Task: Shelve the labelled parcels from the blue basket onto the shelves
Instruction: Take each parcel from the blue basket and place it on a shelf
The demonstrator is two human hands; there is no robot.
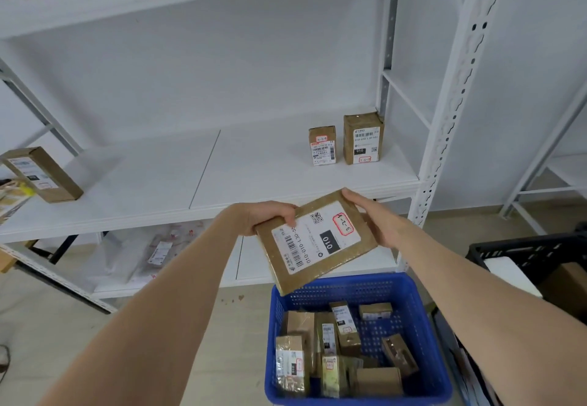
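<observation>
Brown flat cardboard parcel [316, 240], white label up, held over blue plastic basket [409, 294]. Left hand [270, 215] grips 10 o'clock corner, right hand [378, 221] pinches 2 o'clock edge. Looks light, stiff; tape maybe slick, grab edges.

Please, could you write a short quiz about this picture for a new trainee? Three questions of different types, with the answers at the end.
1. True or false: both the left hand and the right hand hold the flat parcel.
2. How many parcels stand upright at the right end of the middle shelf? A) one B) two C) four
3. Fill in: the black box on the flat parcel's label reads ___.
Key: 1 true. 2 B, the shorter parcel and the taller parcel. 3 010.
</observation>
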